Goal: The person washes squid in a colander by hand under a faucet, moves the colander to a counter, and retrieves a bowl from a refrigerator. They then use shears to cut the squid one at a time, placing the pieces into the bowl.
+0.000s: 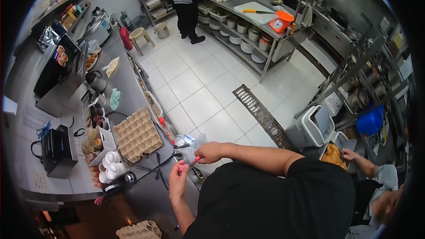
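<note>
Just past the steel counter's edge, my left hand (178, 180) and my right hand (210, 152) are close together in front of my body. Both are closed on a small bright pink item (196, 159), one end in each hand; its kind is too small to make out. Beside my left hand, black straps or cords (156, 168) lie across the counter (152, 197). A clear plastic bag (191, 144) is behind my right hand. Left of my hands, a cardboard egg tray (138, 135) lies with its cups facing up.
Stacked white cups (114, 168) and a white basket (106, 144) stand on the left. At right, a co-worker's hand (351, 155) reaches to a container of orange-brown food (334, 156) near a grey bin (310, 126). Another person (181, 0) stands at the far steel table (283, 40).
</note>
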`<state>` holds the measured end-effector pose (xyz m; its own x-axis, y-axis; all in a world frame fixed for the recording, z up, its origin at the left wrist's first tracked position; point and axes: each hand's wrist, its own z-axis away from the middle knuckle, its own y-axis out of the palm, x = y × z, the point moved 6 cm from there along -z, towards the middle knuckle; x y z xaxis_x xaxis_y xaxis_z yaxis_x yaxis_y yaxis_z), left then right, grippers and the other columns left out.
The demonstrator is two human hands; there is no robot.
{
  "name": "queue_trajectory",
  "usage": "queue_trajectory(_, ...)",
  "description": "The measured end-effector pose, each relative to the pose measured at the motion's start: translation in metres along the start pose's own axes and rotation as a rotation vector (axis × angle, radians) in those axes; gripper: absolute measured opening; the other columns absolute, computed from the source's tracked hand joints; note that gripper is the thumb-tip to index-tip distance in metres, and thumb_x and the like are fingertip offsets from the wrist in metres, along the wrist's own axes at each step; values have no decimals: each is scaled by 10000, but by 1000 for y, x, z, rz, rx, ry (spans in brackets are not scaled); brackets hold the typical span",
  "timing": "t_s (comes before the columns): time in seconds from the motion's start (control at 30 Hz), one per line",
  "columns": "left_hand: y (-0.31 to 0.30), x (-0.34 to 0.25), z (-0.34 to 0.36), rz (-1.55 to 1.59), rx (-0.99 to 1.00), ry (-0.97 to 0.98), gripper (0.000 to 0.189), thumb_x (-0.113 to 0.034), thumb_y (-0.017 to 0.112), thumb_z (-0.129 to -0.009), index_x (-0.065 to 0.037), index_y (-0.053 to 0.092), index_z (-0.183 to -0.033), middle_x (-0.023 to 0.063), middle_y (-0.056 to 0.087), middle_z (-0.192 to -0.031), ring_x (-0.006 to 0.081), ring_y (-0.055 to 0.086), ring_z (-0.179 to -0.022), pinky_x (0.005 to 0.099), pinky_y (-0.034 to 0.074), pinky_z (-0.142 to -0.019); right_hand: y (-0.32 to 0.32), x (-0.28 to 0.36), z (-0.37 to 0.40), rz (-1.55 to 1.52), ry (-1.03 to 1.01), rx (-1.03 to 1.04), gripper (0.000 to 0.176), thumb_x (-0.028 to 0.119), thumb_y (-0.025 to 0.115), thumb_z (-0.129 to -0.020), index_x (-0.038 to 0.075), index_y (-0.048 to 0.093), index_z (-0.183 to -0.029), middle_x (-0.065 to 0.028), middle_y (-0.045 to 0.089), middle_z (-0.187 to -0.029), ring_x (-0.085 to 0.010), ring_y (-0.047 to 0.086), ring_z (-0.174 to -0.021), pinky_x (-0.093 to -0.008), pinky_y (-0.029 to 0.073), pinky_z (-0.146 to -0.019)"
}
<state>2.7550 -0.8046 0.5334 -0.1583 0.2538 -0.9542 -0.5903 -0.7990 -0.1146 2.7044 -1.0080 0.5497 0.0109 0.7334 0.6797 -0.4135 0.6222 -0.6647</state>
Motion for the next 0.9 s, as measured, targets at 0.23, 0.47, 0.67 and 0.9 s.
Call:
queue_trajectory(0.23, 31, -49, -12, -173, 157, 0, 182, -164, 725, -968, -24, 649, -880, 129, 633, -1274, 182, 575, -1127, 316, 445, -980, 2, -28, 11, -3, 125, 15, 358, 415, 640, -940, 74, 722, -1009, -196, 731, -927, -406, 700, -911, -512, 540, -798)
queue_trajectory(0.47, 31, -39, -17, -124, 163, 16, 185, -164, 721, -971, -20, 652, -879, 141, 627, -1281, 196, 576, -1159, 322, 436, -1001, 10, -35, 0, 53, 123, 98, 377, 417, 625, -953, 56, 729, -983, -207, 730, -927, -418, 699, -921, -521, 540, -810)
queue_trajectory(0.67, 54, -52, -42, -232, 145, 73, 138, -155, 722, -963, -27, 685, -928, 140, 617, -1299, 217, 576, -1200, 324, 459, -985, -19, -59, 3, 7, 127, 64, 404, 433, 616, -981, 40, 709, -986, -210, 719, -913, -422, 688, -907, -520, 524, -792)
queue_trajectory(0.9, 112, -79, -131, -377, 354, 113, 240, -15, 730, -908, -32, 663, -1138, 120, 479, -1455, 206, 582, -1275, 335, 533, -1034, -85, -149, 6, -213, 141, -122, 382, 377, 608, -1006, 1, 678, -990, -228, 703, -912, -428, 674, -900, -514, 507, -794)
